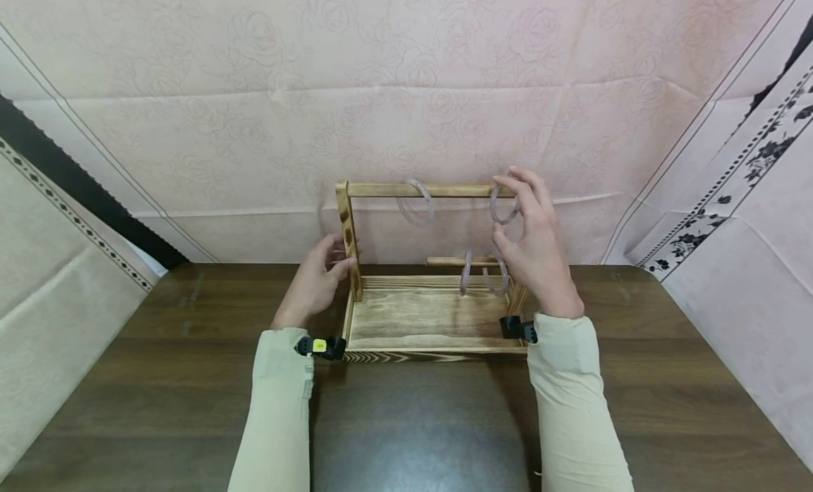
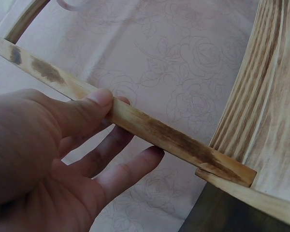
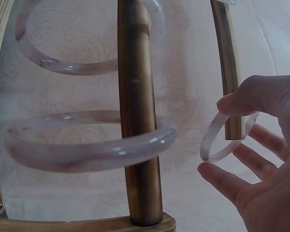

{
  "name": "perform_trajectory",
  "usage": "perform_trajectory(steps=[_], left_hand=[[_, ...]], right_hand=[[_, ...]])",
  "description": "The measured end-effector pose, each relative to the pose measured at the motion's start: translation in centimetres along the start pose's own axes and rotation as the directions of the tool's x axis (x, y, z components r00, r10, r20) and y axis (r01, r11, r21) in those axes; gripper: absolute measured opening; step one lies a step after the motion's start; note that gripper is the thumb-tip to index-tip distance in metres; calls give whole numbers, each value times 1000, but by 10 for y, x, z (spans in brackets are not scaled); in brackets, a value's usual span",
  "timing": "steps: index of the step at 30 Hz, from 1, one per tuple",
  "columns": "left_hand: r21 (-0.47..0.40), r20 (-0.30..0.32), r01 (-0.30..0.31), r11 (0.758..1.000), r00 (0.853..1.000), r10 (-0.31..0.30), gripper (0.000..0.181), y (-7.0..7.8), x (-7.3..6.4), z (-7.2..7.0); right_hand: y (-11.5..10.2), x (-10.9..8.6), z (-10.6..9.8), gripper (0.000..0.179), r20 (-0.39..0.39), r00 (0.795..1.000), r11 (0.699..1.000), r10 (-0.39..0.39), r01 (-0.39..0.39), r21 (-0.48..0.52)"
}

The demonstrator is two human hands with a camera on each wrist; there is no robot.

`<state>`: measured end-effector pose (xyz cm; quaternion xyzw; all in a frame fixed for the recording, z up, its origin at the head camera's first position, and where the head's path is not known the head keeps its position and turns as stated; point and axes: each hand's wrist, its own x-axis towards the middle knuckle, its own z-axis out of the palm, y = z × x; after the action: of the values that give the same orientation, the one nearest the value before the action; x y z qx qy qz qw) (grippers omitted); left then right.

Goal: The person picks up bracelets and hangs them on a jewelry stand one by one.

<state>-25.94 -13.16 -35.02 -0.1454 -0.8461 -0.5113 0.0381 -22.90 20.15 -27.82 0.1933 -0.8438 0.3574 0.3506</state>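
A wooden rack stands on the table, with a tray base (image 1: pixel 432 315), a left upright (image 1: pixel 348 231), an upper rod (image 1: pixel 464 190) and a shorter lower rod (image 1: pixel 441 261). My left hand (image 1: pixel 317 277) grips the upright, thumb in front and fingers behind. At the upper rod's right end, my right hand (image 1: pixel 536 241) holds a translucent pale lilac bangle (image 3: pixel 210 137) between thumb and fingers. This bangle encircles the rod's free end. Another bangle (image 1: pixel 431 210) hangs farther left on that rod. Two more, a front-most bangle (image 3: pixel 92 152) and one behind it (image 3: pixel 72 67), hang on the lower rod.
The rack is at the back of the brown wooden table (image 1: pixel 406 414). Behind it rises a pale floral cloth (image 1: pixel 317 146), with cloth panels at both sides. Each wrist carries a small black camera mount.
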Motion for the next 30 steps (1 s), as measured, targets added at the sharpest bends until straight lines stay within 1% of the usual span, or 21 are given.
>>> perform_trajectory(steps=[6,14,30], left_hand=[[3,-2,4,1000,1000,-4,38,0,0,0],[18,-9,13,1000,1000,-13,39,1,-1,0],[22,-5,17,1000,1000,-17,36,0,-1,0]], right_hand=[[0,0,4,66,6,1000,1000,-16,16,-10],[-1,2,8,66,20,999,1000,-28,28,4],[-2,2,10,66,11,1000,1000,-26,26,-4]])
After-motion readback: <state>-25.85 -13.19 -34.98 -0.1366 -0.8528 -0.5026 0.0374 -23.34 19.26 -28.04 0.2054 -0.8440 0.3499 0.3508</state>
